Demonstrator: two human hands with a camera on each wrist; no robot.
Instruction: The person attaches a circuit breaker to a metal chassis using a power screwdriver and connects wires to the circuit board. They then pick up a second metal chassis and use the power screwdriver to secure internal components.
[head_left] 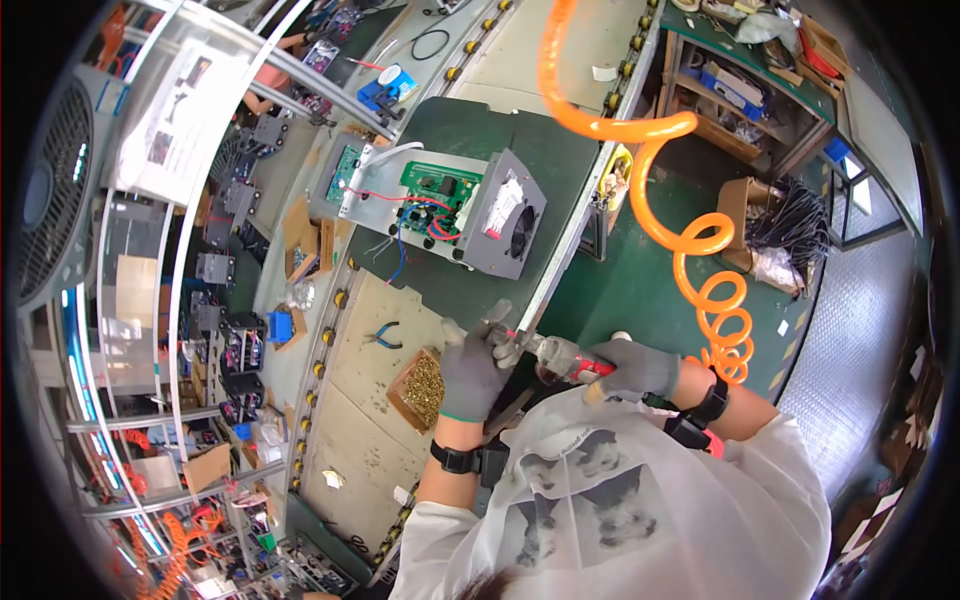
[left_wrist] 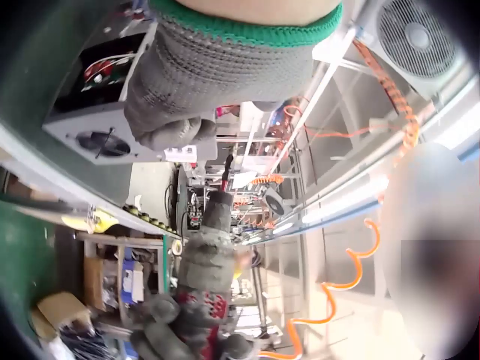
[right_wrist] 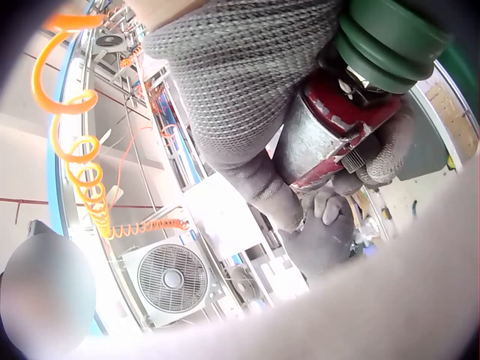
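Note:
My gloved right hand (head_left: 640,368) grips a worn grey-and-red power screwdriver (head_left: 572,360), its bit pointing toward my left hand. A green ribbed part (right_wrist: 390,45) sits at the tool's rear end. My gloved left hand (head_left: 472,378) is beside the bit (left_wrist: 227,171), fingers curled; I cannot tell whether something small is between them. Beyond the hands, on a dark green board, stands an opened device, its grey panel (head_left: 508,215) fitted with a round fan (head_left: 522,232). Green circuit boards (head_left: 440,190) and red and blue wires show inside.
A cardboard box of brass-coloured screws (head_left: 418,390) lies left of my left hand, with blue-handled pliers (head_left: 383,335) farther off. An orange coiled hose (head_left: 650,200) hangs at the right. Roller rails (head_left: 320,370) border the bench. A box of black cables (head_left: 745,215) stands on the floor.

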